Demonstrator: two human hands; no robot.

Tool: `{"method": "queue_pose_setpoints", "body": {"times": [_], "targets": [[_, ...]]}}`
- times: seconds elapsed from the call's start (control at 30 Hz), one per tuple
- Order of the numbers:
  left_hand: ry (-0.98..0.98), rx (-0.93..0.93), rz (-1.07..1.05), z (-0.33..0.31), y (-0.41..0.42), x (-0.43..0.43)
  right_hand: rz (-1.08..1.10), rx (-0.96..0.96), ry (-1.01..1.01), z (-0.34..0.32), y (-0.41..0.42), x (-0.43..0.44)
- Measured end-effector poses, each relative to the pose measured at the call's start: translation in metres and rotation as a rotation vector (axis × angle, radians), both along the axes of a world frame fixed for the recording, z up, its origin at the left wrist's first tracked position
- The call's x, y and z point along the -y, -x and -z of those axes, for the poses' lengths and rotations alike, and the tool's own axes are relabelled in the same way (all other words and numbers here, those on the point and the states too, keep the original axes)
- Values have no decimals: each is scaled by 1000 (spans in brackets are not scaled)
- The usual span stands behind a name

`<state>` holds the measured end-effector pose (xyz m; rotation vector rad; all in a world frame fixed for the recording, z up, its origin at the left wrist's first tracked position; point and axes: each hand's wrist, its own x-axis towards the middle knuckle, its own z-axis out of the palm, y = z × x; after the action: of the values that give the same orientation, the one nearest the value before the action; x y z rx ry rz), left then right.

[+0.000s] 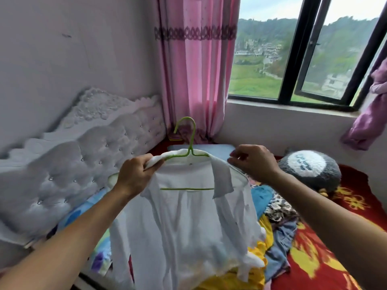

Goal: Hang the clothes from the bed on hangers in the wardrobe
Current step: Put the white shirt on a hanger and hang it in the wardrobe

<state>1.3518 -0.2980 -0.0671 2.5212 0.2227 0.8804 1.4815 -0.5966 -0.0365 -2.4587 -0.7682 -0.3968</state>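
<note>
At the far left a padded headboard (83,143) runs along the wall. Just right of it the left hand (136,174) is raised over the bed, its fingers curled tight around the left shoulder of a white shirt (184,227), bunching the cloth against the arm of the hanger (189,141) underneath. The hanger is green. Its hook stands upright above the collar and its lower bar shows through the open neck. The shirt hangs down in the middle, near the camera, with both shoulders already draped over the hanger's arms.

To the right, the right hand (255,162) is at the shirt's right shoulder beside the collar. Its fingers are bent and its fingertips are drawn together on the cloth, apparently pinching it, though the contact itself is partly hidden.

Below and right of that hand, a pile of clothes (278,216) lies on the bed's red blanket (345,227). A round plush toy (310,170) sits farther back.

The step in hand looks like settling the shirt onto the hanger, squaring the shoulders and collar. The next move probably calls for freeing one hand to take the hook, keeping the shirt level so it does not slide off, and then turning to the wardrobe, which is out of view. The pile suggests several garments are still to be hung.
</note>
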Motion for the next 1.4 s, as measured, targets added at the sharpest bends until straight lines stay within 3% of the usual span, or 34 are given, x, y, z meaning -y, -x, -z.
{"method": "queue_pose_setpoints", "body": {"times": [0.13,0.27,0.4,0.47,0.53,0.63,0.73,0.83,0.93,1.1,1.27,1.4], "targets": [[17,83,35,-13,18,3,-294,86,57,-26,33,-52],[96,105,-11,-25,40,-8,-350,142,18,-34,46,-87],[104,201,-83,-32,59,-17,-354,199,185,-37,58,-109],[-20,217,-91,-33,70,-11,-353,229,141,-40,62,-117],[-91,109,-41,-33,82,-4,-358,238,50,-49,63,-121],[12,79,-40,-42,96,-16,-438,264,-19,-67,71,-127],[-137,48,-147,-57,111,-38,-562,285,-84,-81,84,-138],[-102,90,-149,-69,139,-48,-673,205,-147,-90,99,-157],[-130,159,-268,-65,183,-55,-849,-105,-211,-88,111,-180],[-83,94,-556,-33,292,-49,-1170,-342,52,-66,164,-226],[16,15,-833,-19,416,-19,-1404,-250,89,-54,277,-265],[-29,11,-1026,-34,512,-6,-1483,-193,54,-60,374,-288]]}}
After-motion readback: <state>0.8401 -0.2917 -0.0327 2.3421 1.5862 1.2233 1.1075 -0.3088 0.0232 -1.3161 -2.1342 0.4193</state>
